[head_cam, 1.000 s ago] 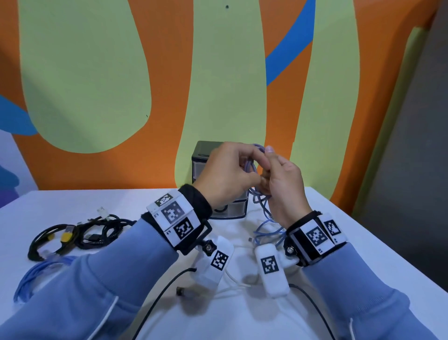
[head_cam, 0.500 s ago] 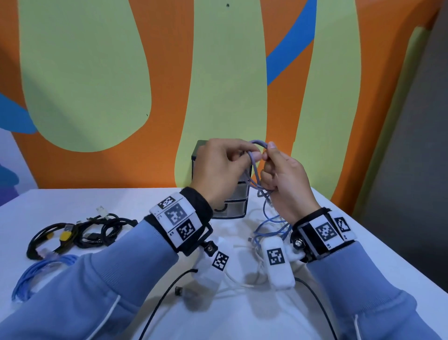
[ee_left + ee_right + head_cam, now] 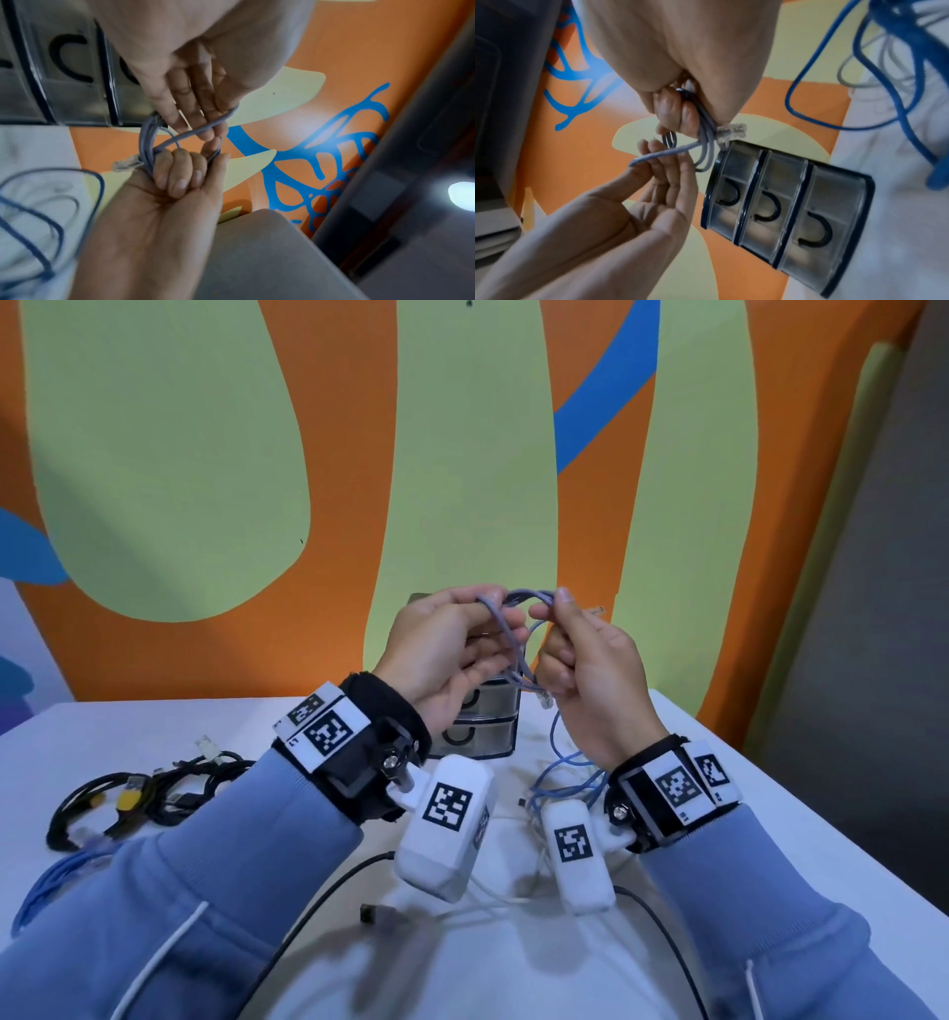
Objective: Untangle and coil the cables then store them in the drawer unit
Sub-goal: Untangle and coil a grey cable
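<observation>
One grey cable (image 3: 518,629) is half coiled, clutched in my right hand (image 3: 590,680) and pinched by my left hand (image 3: 441,654); the drawer unit (image 3: 785,213) stands shut, other cables untouched.

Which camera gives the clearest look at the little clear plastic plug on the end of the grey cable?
The right wrist view: the clear plastic plug juts sharp and unobstructed from the bundle of grey cable in the right hand. The left wrist view shows it blurrier. In the head view it is tiny, dangling between the hands.
</observation>
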A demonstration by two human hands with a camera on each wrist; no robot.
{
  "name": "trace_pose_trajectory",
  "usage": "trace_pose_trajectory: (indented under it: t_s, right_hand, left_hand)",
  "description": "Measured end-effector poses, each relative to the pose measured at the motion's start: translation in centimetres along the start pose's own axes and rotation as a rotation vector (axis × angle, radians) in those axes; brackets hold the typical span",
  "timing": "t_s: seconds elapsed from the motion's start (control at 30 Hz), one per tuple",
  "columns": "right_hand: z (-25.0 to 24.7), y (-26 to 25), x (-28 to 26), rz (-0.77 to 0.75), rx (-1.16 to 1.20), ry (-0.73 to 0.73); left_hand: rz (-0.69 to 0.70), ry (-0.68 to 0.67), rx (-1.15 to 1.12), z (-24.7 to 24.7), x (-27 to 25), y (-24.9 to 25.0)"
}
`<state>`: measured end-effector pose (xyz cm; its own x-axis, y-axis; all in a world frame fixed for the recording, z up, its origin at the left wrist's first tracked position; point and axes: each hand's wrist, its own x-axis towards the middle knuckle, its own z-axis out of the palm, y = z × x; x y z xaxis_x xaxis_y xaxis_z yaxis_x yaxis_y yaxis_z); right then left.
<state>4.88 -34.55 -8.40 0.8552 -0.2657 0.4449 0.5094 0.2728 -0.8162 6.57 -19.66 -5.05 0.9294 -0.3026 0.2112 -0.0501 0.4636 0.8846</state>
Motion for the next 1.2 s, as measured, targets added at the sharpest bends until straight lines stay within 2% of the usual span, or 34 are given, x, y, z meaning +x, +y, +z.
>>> trace_pose_trajectory:
  t_s: [0.13,0.23,0.37,0.47,0.57,0.63,0.77,0.87,1.0,1.1,1.2]
  right_hand:
    - [-0.4,0.1,0.3,0.048,0.156,0.061]
    - [-0.6,0.1,0.4,0.068,0.210,0.073]
    - [0.1,0.0,0.1,0.089,0.283,0.043]
    - [0.0,0.1,0.2,0.117,0.297,0.058]
    - [-0.2,0.6,0.1,0.179,0.261,0.024]
    - [0.3,1.1,-0.4,0.181,0.110,-0.005]
    - [1.4,1.9,-1.1,0.061,-0.253,-0.015]
    - [1.2,1.8,-1.0,0.045,-0.285,-0.012]
    - [0.1,1.5,-0.4,-0.004,-0.300,0.084]
    - [-0.7,0.8,0.1,0.014,-0.105,0.118]
    - [-1.0,-0.1,0.5,0.046,0.197,0.092]
  left_hand:
    - [0.145,-0.161,0.277,0.4,-0.8,0.6]
    - [0.333,-0.241,0.606,0.6,-1.4,0.5]
    - [0.568,-0.087,1.101,-0.2,-0.7,-1.5]
    - [0.681,-0.004,1.123,-0.4,-0.6,-2.8]
    - [0.788,0.127,0.969,-0.2,-0.4,-3.1]
    - [0.748,0.175,0.798,0.1,-0.1,-2.9]
    - [0.618,0.227,0.528,-0.1,0.4,-1.4]
    - [0.484,0.210,0.367,-0.4,0.6,0.1]
    - [0.274,0.144,0.197,-0.9,1.0,2.2]
    - [0.165,-0.017,0.353,-1.7,1.1,3.7]
    - [0.228,-0.169,0.736,-2.5,0.8,4.3]
